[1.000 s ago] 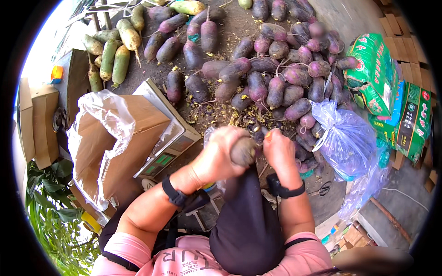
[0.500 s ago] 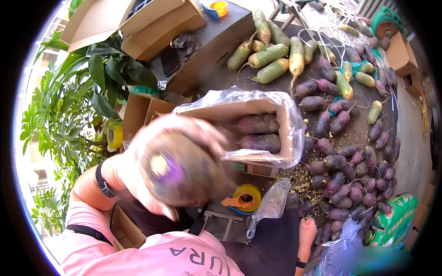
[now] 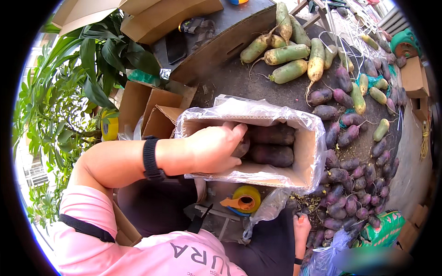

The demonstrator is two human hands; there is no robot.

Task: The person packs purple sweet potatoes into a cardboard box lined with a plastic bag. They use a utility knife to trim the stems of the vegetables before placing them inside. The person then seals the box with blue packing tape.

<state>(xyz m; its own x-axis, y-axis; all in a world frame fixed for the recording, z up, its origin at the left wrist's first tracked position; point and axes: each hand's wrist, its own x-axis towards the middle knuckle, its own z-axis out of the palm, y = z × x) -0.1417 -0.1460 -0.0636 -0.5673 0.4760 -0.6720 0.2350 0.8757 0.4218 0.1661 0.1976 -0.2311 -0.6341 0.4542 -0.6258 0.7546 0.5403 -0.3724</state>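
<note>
Left hand point(image 3: 212, 148): in the left part of the box point(image 3: 309, 156); fingers and thumb curl round one radish, no sign of release.
Radish point(image 3: 242, 149): at that hand's fingertips, mostly hidden by them. Cannot tell if it bears on the box floor.
Two radishes point(image 3: 271, 156): in the box, just right of the left hand's fingertips, side by side, long axes pointing away from the hand.
Liner point(image 3: 255, 106): clear plastic, draped over the rim on the far side of the left hand and on the near side.
Right hand point(image 3: 301, 230): by the knee, right of the left hand and nearer the body. Looks curled; cannot tell if it grasps anything.
Heap point(image 3: 350, 202): purple radishes, ahead and right of the right hand.
Tape point(image 3: 252, 191): yellow roll, outside the box, bodyward of the left hand.
Box step: reads as laying the radish in, left of the pair.
Next for left hand: likely calls for seating the radish flat, close to the pair, then opening the fingers and lifting out without dragging plastic.
</note>
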